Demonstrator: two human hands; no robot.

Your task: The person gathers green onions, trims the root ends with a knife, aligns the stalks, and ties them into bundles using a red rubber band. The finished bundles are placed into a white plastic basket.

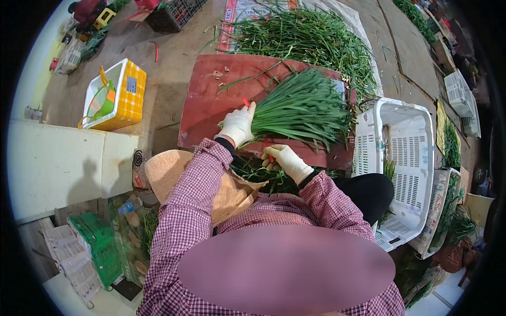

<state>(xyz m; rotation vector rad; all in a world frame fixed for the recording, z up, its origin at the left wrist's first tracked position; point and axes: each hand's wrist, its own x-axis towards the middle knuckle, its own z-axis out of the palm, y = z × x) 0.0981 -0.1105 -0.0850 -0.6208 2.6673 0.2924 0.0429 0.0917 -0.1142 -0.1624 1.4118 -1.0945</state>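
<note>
A thick bunch of Chinese chives lies across a red board, its leaf ends fanned to the right. My left hand, in a pale glove, presses around the stalk end of the bunch at the left. A red strip sticks up beside that hand's fingertips. Close to the board's near edge, my right hand, gloved too, pinches a piece of red strip. The strip's path under the bunch is hidden.
Beyond the board, loose chives are heaped on a woven sack. A white plastic crate lies tipped at my right. To the left stand a yellow-checked foam box and a pale panel. Another person is at far left.
</note>
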